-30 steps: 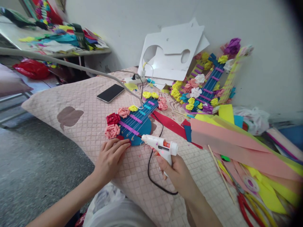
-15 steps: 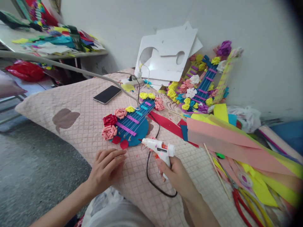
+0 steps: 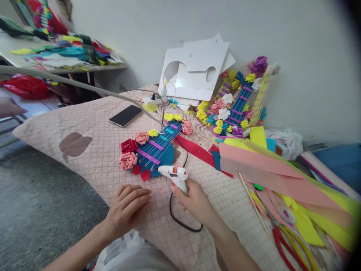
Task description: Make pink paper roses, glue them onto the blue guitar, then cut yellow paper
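One blue paper guitar, edged with crumpled paper flowers, lies on the quilted tabletop before us. Our right hand, in front and to the right of the guitar, is clamped around the handle of a white glue gun; the gun's white front end, just beside the guitar's lower edge half a second ago, now overlaps it. Our left hand, whose fingers reached the guitar's red paper pieces a second ago, has drawn back in front of the guitar, fingers together and bent; its palm hidden, we cannot tell whether it grips anything.
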A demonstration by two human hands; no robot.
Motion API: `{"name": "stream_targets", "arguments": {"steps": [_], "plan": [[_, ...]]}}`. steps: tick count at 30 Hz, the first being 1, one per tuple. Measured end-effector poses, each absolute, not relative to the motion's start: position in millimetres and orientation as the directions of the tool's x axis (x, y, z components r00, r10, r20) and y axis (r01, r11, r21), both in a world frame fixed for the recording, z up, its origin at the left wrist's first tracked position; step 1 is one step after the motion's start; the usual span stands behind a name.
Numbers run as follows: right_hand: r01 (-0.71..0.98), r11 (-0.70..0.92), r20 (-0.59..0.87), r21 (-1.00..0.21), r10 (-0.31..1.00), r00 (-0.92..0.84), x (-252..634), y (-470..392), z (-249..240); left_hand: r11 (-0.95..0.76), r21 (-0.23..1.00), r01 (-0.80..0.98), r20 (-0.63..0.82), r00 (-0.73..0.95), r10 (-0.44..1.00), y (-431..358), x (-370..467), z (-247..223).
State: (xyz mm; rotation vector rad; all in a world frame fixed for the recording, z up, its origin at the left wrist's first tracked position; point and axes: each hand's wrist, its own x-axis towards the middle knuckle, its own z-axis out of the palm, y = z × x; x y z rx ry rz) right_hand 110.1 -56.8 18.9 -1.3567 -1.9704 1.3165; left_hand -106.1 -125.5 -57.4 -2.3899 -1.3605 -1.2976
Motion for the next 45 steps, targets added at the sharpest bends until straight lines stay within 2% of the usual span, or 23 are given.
{"name": "stream_targets", "arguments": {"steps": [8,12,14,17,20,25,28,29,31,34,36,38,41,43,45], "plan": [[0.452,-0.130,-0.377,-0.883,0.770,-0.515,145,-73,11,-0.611,0.321,0.723,0.738,0.214,0.641,-124,-109,-53],[0.369,-0.249,-0.412,-0.895,0.777,-0.475,167,-88,5,-0.561,0.343,0.753,0.749,0.141,0.647,-111,-105,-36],[0.315,-0.294,-0.413,-0.902,0.799,-0.438,176,-95,0,-0.543,0.326,0.774,0.727,0.163,0.668,-97,-100,-23],[0.253,-0.327,-0.404,-0.911,0.834,-0.376,190,-104,-10,-0.506,0.299,0.809,0.595,0.256,0.762,-69,-90,-1],[0.236,-0.366,-0.426,-0.900,0.854,-0.299,202,-111,-21,-0.544,0.340,0.767,0.344,0.437,0.831,-38,-77,17],[0.176,-0.375,-0.412,-0.910,0.861,-0.297,208,-115,-30,-0.615,0.275,0.739,0.030,0.632,0.774,-1,-51,22],[0.140,-0.359,-0.385,-0.923,0.870,-0.308,207,-114,-29,-0.626,0.239,0.742,-0.040,0.652,0.757,6,-40,20],[0.138,-0.355,-0.380,-0.925,0.873,-0.306,207,-115,-29,-0.624,0.269,0.734,-0.032,0.654,0.756,8,-40,22],[0.149,-0.346,-0.376,-0.926,0.875,-0.304,207,-115,-30,-0.593,0.407,0.695,0.021,0.642,0.767,11,-43,28],[0.157,-0.318,-0.353,-0.935,0.882,-0.314,208,-116,-29,-0.431,0.699,0.571,0.076,0.540,0.838,16,-55,42],[0.157,-0.284,-0.319,-0.946,0.899,-0.299,207,-116,-27,-0.226,0.873,0.432,0.006,0.454,0.891,17,-64,48],[0.157,-0.231,-0.266,-0.960,0.928,-0.262,204,-115,-22,0.022,0.974,0.226,-0.124,0.448,0.885,14,-70,49],[0.143,-0.153,-0.181,-0.978,0.960,-0.215,195,-112,-12,0.316,0.946,-0.068,-0.231,0.543,0.808,5,-76,42],[0.121,-0.115,-0.137,-0.986,0.972,-0.189,187,-109,-4,0.403,0.895,-0.192,-0.223,0.589,0.777,0,-78,38],[0.108,-0.077,-0.094,-0.991,0.982,-0.167,180,-105,2,0.417,0.875,-0.246,-0.187,0.623,0.759,-3,-80,36]]}}
